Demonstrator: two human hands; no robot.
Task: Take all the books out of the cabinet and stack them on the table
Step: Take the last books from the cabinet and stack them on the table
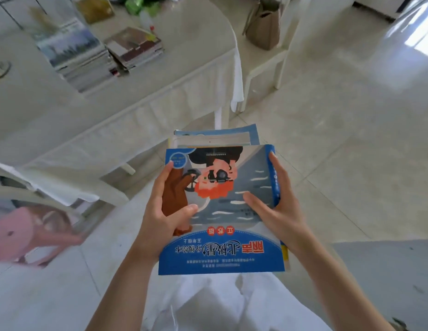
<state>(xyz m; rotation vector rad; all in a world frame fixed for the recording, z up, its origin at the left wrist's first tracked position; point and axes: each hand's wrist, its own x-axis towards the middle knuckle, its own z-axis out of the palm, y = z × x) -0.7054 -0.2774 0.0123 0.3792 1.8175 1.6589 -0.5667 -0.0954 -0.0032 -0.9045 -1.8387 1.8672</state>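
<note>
I carry a bundle of several books (220, 254) in front of my body; the top one has a blue cover with a cartoon face. My left hand (165, 211) grips the bundle's left edge, thumb on the cover. On the right side, my right hand (277, 209) holds the blue spine, with its thumb lying across the cover. Two stacks of books lie on the white table (64, 120) at the upper left: a taller stack (74, 53) and a lower one (136, 47) beside it. The cabinet is not in view.
A white chair (265, 63) with a tan bag (265, 27) on it stands right of the table. A pink stool (33, 232) sits at the lower left near another white chair (52, 187). Pale tiled floor (351, 130) spreads to the right.
</note>
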